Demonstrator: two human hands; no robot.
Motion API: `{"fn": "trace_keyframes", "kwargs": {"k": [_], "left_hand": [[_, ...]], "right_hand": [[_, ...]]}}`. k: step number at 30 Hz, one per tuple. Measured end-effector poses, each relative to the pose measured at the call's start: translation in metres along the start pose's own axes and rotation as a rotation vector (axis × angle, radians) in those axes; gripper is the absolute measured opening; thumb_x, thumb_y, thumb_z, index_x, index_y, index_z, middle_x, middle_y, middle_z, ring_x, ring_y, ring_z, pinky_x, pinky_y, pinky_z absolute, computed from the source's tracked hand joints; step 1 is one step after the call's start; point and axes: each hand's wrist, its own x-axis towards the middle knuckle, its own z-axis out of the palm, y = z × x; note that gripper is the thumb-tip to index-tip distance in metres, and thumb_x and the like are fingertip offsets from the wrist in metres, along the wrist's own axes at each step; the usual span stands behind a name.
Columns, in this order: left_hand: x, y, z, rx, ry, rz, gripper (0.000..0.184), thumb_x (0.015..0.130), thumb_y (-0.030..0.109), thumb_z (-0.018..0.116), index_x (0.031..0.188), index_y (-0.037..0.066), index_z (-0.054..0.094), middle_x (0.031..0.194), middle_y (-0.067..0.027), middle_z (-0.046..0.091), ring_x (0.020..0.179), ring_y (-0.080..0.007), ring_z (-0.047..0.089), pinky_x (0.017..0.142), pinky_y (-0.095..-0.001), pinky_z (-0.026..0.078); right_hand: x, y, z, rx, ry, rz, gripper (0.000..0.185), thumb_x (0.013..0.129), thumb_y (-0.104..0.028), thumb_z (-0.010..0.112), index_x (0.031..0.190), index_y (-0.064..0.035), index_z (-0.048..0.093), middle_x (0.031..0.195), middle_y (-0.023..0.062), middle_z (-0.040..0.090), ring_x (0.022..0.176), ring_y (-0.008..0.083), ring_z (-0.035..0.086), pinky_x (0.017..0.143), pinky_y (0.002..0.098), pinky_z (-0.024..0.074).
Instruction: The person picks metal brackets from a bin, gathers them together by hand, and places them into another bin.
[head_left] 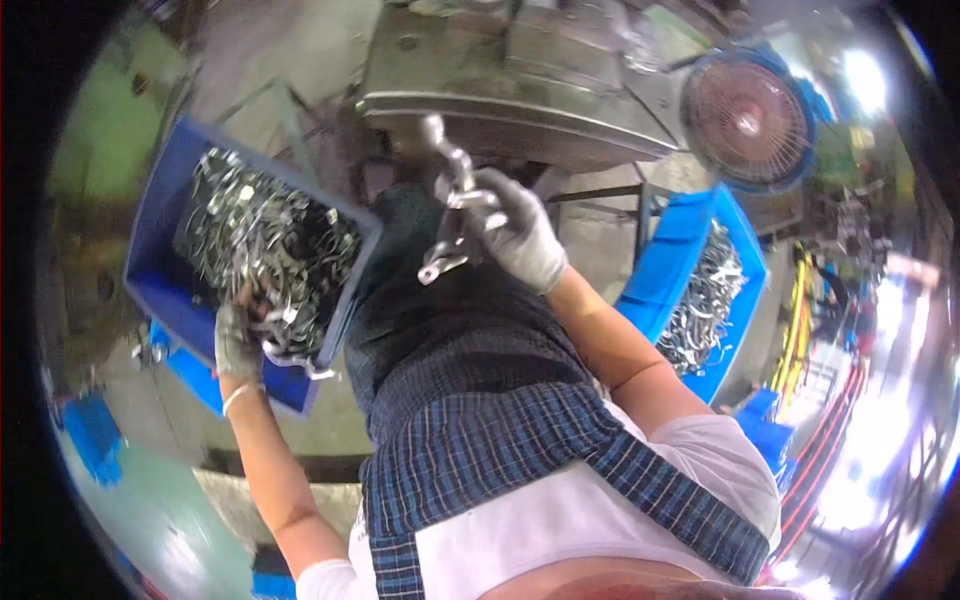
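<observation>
My right hand, in a grey-white work glove, is closed on shiny bent metal parts in front of my lap. One end of them points up and away from me, another hangs down below my fingers. My left hand, also gloved, reaches over the near side of a dark blue bin. Its fingers are curled among a heap of curved metal pieces, and a few pieces stick out beside it near the rim. The fingertips are partly hidden by the heap.
A metal workbench stands ahead of me. To the right a lighter blue bin holds more metal pieces, with a round fan beyond it. Yellow hoses run at the far right. Another blue container is under the left bin.
</observation>
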Motion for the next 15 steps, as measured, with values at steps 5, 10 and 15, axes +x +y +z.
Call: {"fn": "trace_keyframes", "kwargs": {"k": [5, 10, 15], "left_hand": [[0.036, -0.041, -0.006, 0.152, 0.233, 0.186, 0.027, 0.072, 0.006, 0.064, 0.097, -0.001, 0.056, 0.066, 0.0009, 0.055, 0.043, -0.0062, 0.041, 0.037, -0.0205, 0.030], [0.012, -0.004, 0.017, 0.128, 0.163, 0.053, 0.018, 0.073, 0.005, 0.063, 0.089, 0.000, 0.057, 0.064, -0.0011, 0.055, 0.051, -0.0095, 0.047, 0.044, -0.0213, 0.035], [-0.009, 0.017, 0.024, 0.042, 0.038, -0.013, 0.017, 0.078, 0.020, 0.057, 0.069, 0.005, 0.054, 0.058, 0.0003, 0.048, 0.048, -0.0094, 0.041, 0.045, -0.0225, 0.032]], "right_hand": [[0.002, 0.003, -0.075, 0.202, 0.424, 0.056, 0.019, 0.083, -0.009, 0.052, 0.100, -0.0011, 0.052, 0.090, 0.0066, 0.058, 0.080, 0.0127, 0.056, 0.070, 0.0239, 0.0444], [0.037, 0.036, -0.101, 0.022, 0.718, -0.162, 0.025, 0.082, -0.001, 0.051, 0.108, -0.0008, 0.050, 0.096, 0.0043, 0.056, 0.081, 0.0093, 0.052, 0.072, 0.0208, 0.0427], [0.054, 0.050, -0.107, 0.273, 0.693, -0.144, 0.028, 0.078, 0.010, 0.047, 0.104, 0.0010, 0.053, 0.092, 0.0028, 0.056, 0.079, 0.0069, 0.050, 0.066, 0.0172, 0.0414]]}}
